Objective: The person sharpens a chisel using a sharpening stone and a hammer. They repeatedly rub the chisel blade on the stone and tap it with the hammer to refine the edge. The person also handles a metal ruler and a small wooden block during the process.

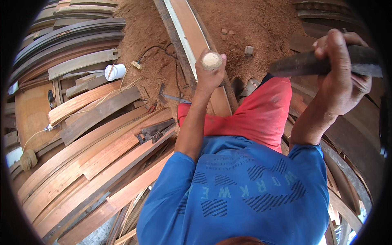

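Note:
My left hand (pixel 209 78) is closed round an upright wooden tool handle (pixel 212 61), whose pale round end faces up. The handle's lower part, and any blade on it, is hidden by my fist. Under that hand runs a long reddish board (pixel 188 25) with a whitish strip along its left side. Raised at the right, my right hand (pixel 341 79) grips a thick dark wooden block (pixel 300 65), its fingers and thumb wrapped about the middle. Block and handle are well apart. One of my red-trousered legs (pixel 261 112) is bent beside the board.
Sawdust (pixel 261 24) covers the ground. Stacked planks (pixel 81 163) fill the left, with a clamp-like dark metal tool (pixel 153 131) on them. A white cup (pixel 115 72), a dark cable (pixel 157 45) and a handsaw blade (pixel 174 98) lie nearer the board. More dark timber (pixel 326 18) is at right.

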Demonstrator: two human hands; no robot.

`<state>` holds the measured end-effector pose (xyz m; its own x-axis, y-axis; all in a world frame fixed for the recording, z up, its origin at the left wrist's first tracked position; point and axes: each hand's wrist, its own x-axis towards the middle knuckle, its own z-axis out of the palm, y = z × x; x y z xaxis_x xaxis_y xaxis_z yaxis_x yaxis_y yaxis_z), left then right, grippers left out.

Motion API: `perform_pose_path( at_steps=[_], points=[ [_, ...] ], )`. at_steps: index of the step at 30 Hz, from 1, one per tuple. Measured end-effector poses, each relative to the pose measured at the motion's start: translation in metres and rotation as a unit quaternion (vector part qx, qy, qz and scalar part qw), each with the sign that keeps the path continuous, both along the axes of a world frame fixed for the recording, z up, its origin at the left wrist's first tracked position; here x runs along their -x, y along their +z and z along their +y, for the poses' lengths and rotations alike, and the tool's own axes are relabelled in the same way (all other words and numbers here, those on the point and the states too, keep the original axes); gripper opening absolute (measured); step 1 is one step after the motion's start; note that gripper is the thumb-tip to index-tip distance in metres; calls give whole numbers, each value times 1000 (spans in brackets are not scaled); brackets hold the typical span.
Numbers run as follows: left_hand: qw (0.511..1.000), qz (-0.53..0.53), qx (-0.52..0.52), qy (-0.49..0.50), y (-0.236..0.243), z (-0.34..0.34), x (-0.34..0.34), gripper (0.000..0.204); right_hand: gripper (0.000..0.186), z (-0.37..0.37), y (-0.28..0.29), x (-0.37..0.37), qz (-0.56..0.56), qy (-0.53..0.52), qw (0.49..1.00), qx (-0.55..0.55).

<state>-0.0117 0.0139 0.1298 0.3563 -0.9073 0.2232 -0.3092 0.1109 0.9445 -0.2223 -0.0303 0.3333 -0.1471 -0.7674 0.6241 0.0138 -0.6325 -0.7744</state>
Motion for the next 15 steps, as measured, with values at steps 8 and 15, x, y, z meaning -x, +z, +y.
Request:
perform_pose_path(
  at_steps=[8, 15],
  points=[
    [998, -29, 53, -30, -14, 6, 0, 19, 18, 13, -103, -6, 509, 107, 854, 4],
    [993, -62, 60, 84, -37, 7, 0, 20, 31, 17, -73, -26, 368, 208, 878, -224]
  ],
)
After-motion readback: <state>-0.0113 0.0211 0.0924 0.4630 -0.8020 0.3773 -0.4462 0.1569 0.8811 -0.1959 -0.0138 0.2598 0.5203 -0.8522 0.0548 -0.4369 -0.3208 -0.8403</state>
